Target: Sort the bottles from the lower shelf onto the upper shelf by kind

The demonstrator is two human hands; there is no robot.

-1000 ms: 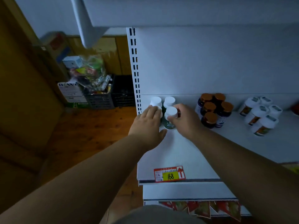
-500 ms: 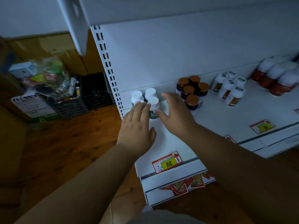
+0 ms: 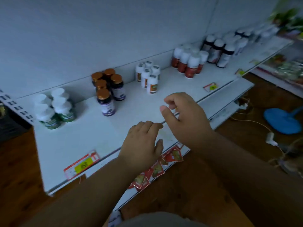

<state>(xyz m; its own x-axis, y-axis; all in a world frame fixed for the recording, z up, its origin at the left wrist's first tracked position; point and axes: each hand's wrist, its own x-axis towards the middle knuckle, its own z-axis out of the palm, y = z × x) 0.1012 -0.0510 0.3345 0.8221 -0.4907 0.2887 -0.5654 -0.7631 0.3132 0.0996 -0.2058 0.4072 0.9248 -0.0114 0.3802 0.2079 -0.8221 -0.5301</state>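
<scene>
I see both my hands, left and right, loosely curled, holding nothing; beyond them bottles stand upright on the shelf, labels too blurred to read.

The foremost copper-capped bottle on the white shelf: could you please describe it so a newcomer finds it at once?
Start at the white shelf and find the cluster of dark bottles with copper caps, second group from the left. The foremost bottle stands nearest the shelf's front edge, showing a purple label.

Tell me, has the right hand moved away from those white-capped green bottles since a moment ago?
Yes. The right hand has pulled back rightward from the green-labelled bottles, now empty over the shelf's front.
</scene>
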